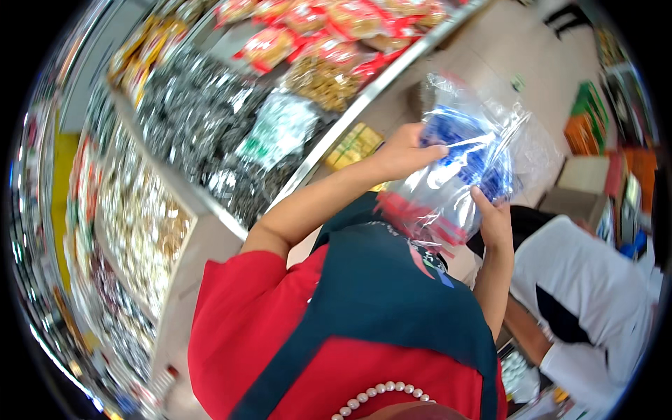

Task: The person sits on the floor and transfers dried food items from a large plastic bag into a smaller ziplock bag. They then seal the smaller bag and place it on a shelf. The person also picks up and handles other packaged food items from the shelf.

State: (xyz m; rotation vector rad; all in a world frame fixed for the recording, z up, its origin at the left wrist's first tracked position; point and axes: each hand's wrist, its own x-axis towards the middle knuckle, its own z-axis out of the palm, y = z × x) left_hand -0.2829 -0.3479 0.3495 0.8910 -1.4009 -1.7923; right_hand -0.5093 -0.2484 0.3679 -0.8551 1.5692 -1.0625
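Note:
Both my hands grip a stack of clear plastic bags (457,189) with blue printing and red strips along the near end. My left hand (407,152) has its thumb on top of the stack at the left edge. On the near right side, my right hand (494,218) pinches it with the thumb above. The fingers beneath the plastic are mostly hidden. The bags are held in front of my dark green apron (378,283), their far ends loose and crinkled over the floor.
To the left, a metal-edged display bin (336,131) holds dark goods in clear packets (194,110) and red-and-clear food packets (268,47). A yellow box (357,146) stands below its edge. Close at my right is a person in a white shirt (583,283); cartons (588,176) are beyond.

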